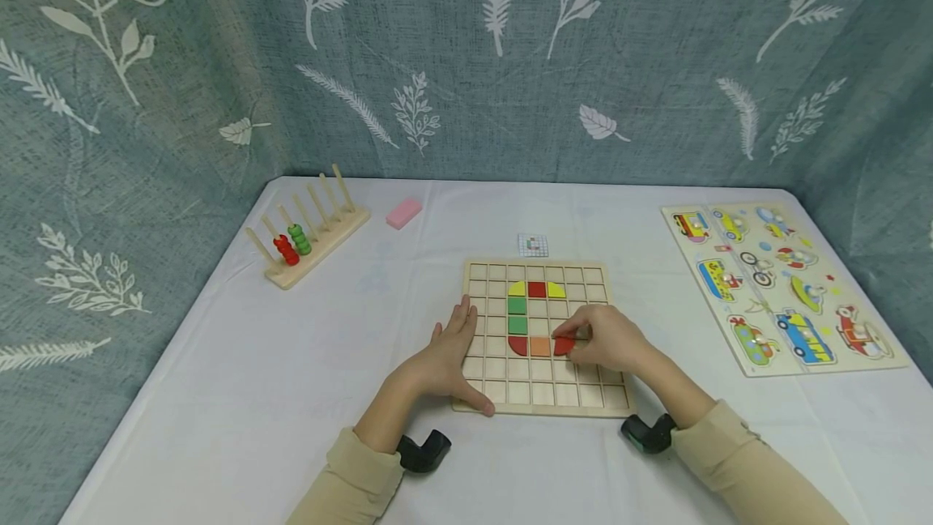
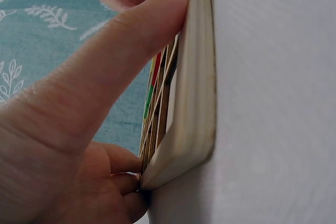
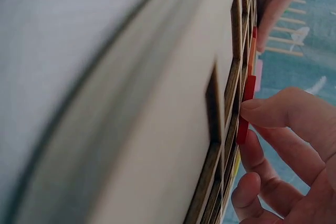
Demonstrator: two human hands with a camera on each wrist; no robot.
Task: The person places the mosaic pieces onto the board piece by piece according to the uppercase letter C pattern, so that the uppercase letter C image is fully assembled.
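Grid board (image 1: 543,395), wooden, steadied at its near-left corner by left hand (image 1: 446,359), fingers flat, thumb along the edge. Right hand (image 1: 608,339) pinches red piece (image 1: 563,344) beside orange tile (image 1: 540,346). Right wrist view alone shows the red piece half-seated; head view alone shows the peg rack (image 1: 309,229) beyond the left hand.
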